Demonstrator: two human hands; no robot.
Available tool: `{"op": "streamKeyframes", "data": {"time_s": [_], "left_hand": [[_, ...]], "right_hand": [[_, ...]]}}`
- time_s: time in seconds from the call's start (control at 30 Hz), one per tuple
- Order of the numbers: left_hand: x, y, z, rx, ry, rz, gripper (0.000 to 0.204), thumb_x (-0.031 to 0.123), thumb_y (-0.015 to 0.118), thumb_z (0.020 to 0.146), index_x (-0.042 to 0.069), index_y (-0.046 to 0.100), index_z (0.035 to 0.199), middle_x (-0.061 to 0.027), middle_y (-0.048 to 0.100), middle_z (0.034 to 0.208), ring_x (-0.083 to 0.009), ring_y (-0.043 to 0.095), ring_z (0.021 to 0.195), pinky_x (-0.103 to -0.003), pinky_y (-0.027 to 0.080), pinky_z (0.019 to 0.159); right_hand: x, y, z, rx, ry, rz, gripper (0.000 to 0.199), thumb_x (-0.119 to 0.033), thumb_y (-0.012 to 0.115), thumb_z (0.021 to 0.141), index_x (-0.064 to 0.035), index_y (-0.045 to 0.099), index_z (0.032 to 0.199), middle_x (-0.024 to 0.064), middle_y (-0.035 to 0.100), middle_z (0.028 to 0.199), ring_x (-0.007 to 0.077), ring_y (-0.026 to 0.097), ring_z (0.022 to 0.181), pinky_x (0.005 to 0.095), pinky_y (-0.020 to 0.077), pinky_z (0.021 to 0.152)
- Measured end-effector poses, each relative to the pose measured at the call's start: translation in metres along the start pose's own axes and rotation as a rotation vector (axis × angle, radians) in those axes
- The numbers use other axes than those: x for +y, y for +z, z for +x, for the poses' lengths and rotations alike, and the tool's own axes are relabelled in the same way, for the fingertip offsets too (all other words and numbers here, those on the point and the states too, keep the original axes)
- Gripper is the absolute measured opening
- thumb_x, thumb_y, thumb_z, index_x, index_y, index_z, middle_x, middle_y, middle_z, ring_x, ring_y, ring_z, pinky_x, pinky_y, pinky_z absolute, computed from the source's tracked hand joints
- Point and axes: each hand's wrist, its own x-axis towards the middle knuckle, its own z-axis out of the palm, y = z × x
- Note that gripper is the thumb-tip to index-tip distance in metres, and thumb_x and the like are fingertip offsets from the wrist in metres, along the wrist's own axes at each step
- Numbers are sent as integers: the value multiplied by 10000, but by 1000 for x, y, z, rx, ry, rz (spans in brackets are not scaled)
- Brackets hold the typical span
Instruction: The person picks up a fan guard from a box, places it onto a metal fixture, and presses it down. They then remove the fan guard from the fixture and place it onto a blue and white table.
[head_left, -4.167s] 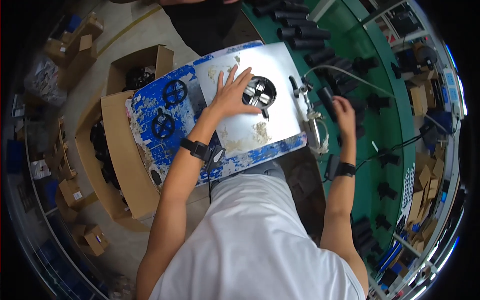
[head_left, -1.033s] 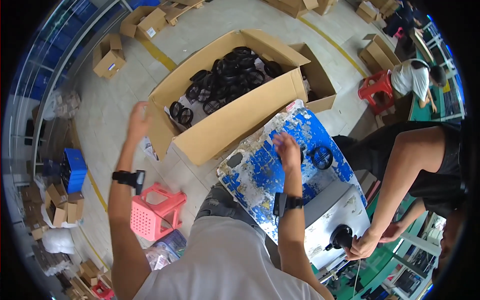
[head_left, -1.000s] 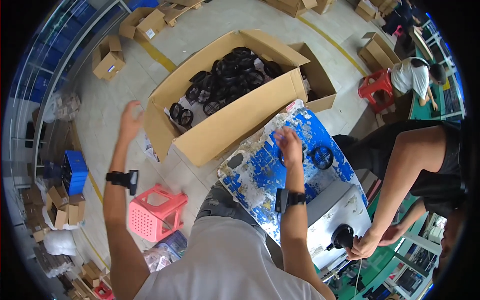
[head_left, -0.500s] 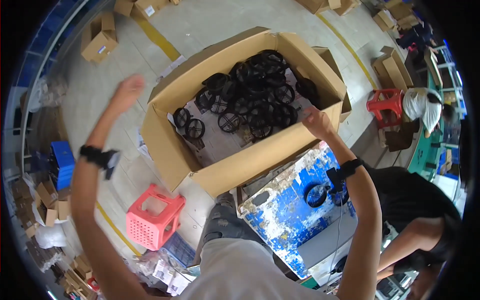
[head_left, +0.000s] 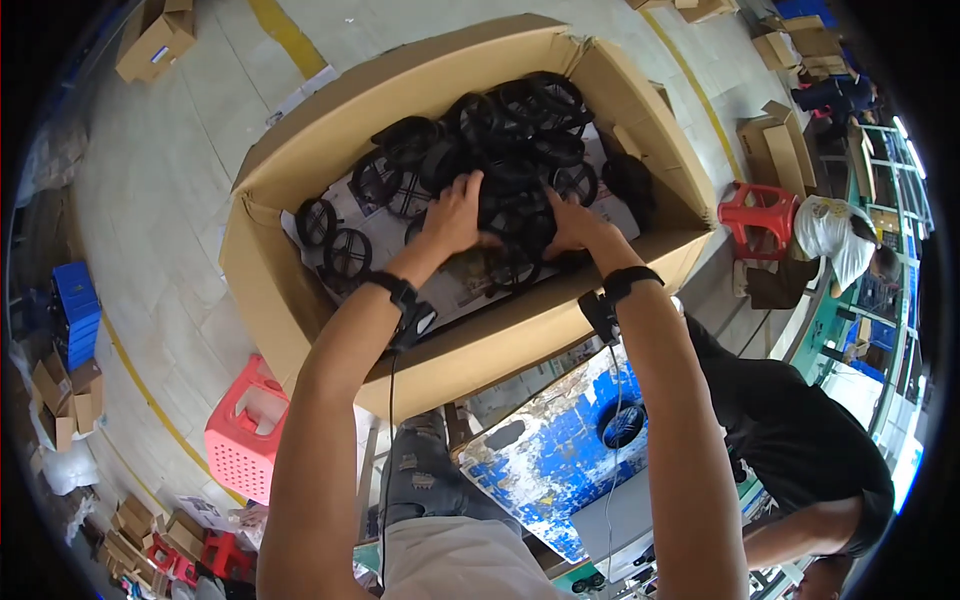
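Round black spoked plastic rings (head_left: pixel 512 176) are lying between and beyond the left hand (head_left: pixel 455 220) and right hand (head_left: pixel 582 226); both are curving half-open among them, any grip hidden.

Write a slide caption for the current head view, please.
Left hand and right hand among black ring-shaped parts inside an open cardboard box.
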Motion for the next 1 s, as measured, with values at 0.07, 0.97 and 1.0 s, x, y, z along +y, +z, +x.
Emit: {"op": "streamKeyframes", "data": {"time_s": [0.07, 0.97, 1.0], "left_hand": [[-10, -3, 12, -257, -104, -119, 1160, 402, 869, 591, 77, 169, 1456, -253, 464, 1322, -486, 377, 1247, -520, 445, 954], [-2, 32, -4, -380, -93, -407, 1099, 236, 807, 614, 117, 101, 1449, -293, 553, 1141, -491, 505, 1073, -470, 431, 948], [-6, 30, -7, -392, -135, -480, 1110, 216, 825, 595, 102, 115, 1441, -275, 529, 1193, -455, 505, 1121, -453, 428, 959]], "right_hand": [[-5, 6, 13, 5, 108, -23, 1274, -377, 887, 510, -177, 113, 1502, 318, 190, 1467, 466, 451, 1230, 481, 434, 996], [23, 29, 46, -15, 82, 123, 932, -342, 756, 619, -153, 359, 1440, 249, 365, 1419, 394, 488, 1215, 420, 433, 1003], [21, 22, 44, -15, 73, 129, 932, -342, 756, 619, -153, 359, 1440, 249, 365, 1419, 394, 488, 1215, 420, 433, 1003]]}}
